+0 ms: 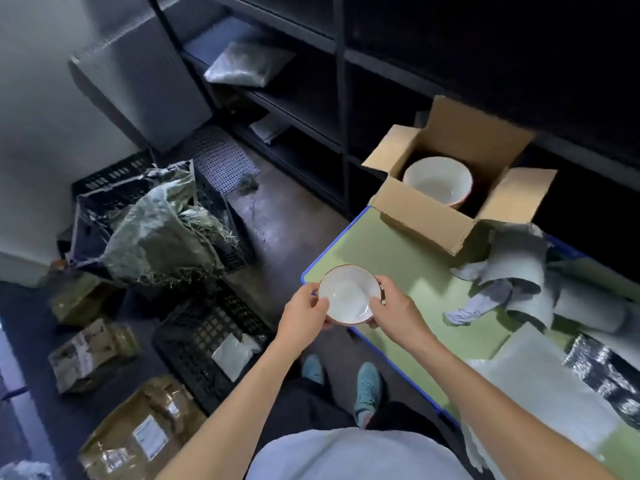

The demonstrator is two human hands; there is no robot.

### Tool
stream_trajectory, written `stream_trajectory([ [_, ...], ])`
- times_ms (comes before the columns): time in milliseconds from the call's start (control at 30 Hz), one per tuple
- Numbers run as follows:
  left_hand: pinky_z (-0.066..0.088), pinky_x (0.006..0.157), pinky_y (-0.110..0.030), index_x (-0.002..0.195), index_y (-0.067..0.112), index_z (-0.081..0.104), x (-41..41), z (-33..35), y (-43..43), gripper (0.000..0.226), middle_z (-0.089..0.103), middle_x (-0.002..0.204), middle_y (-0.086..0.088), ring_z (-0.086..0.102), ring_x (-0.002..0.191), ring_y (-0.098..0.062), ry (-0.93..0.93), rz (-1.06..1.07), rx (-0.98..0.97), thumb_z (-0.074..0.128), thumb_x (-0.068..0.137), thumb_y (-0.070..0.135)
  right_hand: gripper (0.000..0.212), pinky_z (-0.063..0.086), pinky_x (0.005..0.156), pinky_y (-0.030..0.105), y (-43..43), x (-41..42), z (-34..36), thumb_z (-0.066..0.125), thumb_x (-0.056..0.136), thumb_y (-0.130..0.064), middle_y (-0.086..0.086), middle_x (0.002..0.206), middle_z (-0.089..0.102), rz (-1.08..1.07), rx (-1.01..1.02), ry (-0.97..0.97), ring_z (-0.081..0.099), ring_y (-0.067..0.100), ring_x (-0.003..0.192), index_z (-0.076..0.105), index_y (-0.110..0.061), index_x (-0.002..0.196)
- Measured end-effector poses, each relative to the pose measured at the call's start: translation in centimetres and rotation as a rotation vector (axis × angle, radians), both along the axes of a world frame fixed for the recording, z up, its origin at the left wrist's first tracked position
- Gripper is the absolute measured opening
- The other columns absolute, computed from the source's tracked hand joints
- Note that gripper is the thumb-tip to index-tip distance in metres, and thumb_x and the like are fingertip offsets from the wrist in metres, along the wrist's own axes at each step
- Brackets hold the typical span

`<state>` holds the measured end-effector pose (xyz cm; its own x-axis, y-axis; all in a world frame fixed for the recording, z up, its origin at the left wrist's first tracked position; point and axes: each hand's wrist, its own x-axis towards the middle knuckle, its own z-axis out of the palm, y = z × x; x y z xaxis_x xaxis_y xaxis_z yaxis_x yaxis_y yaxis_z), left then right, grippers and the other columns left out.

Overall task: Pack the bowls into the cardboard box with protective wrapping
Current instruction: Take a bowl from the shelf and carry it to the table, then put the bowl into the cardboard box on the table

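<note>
small bowl held over table corner | left hand, right hand gripped opposite rims | looked glazed, slippery, breakable; rim hold suited | big bowl sat in cardboard box

- Bowls: 2 – held bowl, boxed bowl.
- Grips: 2 – left grip, right grip.
- Cardboard box: 1.
- Worktop: 1.
- Wrap on worktop: 1 grey foam roll, 1 white sheet, 1 silver foil piece. Other grey scraps too tangled to count.
- Black crates on floor: 2 at min. – far crate, near crate. Poss. a 3rd behind, can't tell.
- Brown parcels on floor: 3 – near parcel, mid parcel, far parcel.
- Teal shoes: 2 – left shoe, right shoe.
- Shelving unit: 1, w/ 2 bags – upper bag, lower bag.
- Mesh mat: 1.
</note>
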<state>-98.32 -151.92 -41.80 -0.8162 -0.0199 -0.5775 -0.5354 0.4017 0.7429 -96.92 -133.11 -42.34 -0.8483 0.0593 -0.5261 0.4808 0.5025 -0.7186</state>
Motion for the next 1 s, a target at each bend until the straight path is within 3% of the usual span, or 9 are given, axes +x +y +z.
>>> stream_trajectory([
  [100, 0.062, 0.078, -0.042, 0.119, 0.021, 0.058, -2.5, -0.4, 1.2, 0.028, 0.071, 0.086, 0.002, 0.074, 0.073, -0.017, -0.021, -0.130, 0.007, 0.050, 0.092, 0.017, 0.035, 0.050, 0.064, 0.025, 0.8, 0.0, -0.2, 0.042, 0.093, -0.018, -0.004, 0.107, 0.065, -0.129, -0.004, -0.021, 0.069, 0.006, 0.061, 0.048, -0.032, 0.125],
  [233, 0.061, 0.080, -0.040, 0.125, 0.022, 0.055, -5.6, -1.0, 2.4, 0.032, 0.069, 0.086, 0.007, 0.075, 0.070, -0.018, -0.034, -0.314, 0.007, 0.049, 0.094, 0.017, 0.033, 0.047, 0.059, 0.025, 0.9, 0.1, -0.4, 0.041, 0.094, -0.020, -0.005, 0.109, 0.065, -0.314, -0.001, -0.040, 0.069, 0.004, 0.060, 0.047, -0.034, 0.123],
  [467, 0.060, 0.066, -0.025, 0.122, 0.025, 0.050, -10.6, -1.7, 3.2, 0.029, 0.065, 0.092, 0.005, 0.073, 0.067, -0.013, -0.018, -0.616, 0.021, 0.049, 0.094, 0.017, 0.035, 0.056, 0.070, 0.033, -1.2, -0.1, -0.6, 0.041, 0.093, -0.021, -0.005, 0.108, 0.065, -0.594, 0.037, -0.080, 0.071, 0.009, 0.068, 0.045, -0.034, 0.125],
  [600, 0.061, 0.067, -0.027, 0.121, 0.025, 0.050, -11.8, -2.5, 3.6, 0.026, 0.065, 0.086, 0.006, 0.073, 0.065, -0.013, -0.024, -0.753, 0.056, 0.049, 0.096, 0.018, 0.036, 0.057, 0.072, 0.037, -2.3, 0.2, -1.1, 0.041, 0.091, -0.022, -0.011, 0.098, 0.064, -0.717, 0.074, -0.092, 0.071, 0.011, 0.072, 0.046, -0.034, 0.125],
  [767, 0.050, 0.052, -0.013, 0.130, 0.024, 0.051, -12.7, -3.3, 4.1, 0.032, 0.065, 0.095, 0.007, 0.072, 0.062, -0.009, -0.034, -0.872, 0.024, 0.049, 0.098, 0.021, 0.040, 0.057, 0.080, 0.042, -3.3, 0.7, -1.8, 0.042, 0.093, -0.023, -0.006, 0.104, 0.064, -0.816, 0.084, -0.109, 0.070, 0.018, 0.081, 0.044, -0.030, 0.132],
  [1000, 0.049, 0.057, -0.018, 0.129, 0.029, 0.050, -13.1, -4.0, 4.3, 0.033, 0.061, 0.100, 0.007, 0.072, 0.062, -0.010, -0.018, -0.913, -0.043, 0.045, 0.097, 0.022, 0.042, 0.046, 0.072, 0.033, -3.5, -0.1, -3.2, 0.045, 0.095, -0.020, -0.004, 0.113, 0.060, -0.842, 0.106, -0.108, 0.061, 0.021, 0.097, 0.043, -0.026, 0.137],
])
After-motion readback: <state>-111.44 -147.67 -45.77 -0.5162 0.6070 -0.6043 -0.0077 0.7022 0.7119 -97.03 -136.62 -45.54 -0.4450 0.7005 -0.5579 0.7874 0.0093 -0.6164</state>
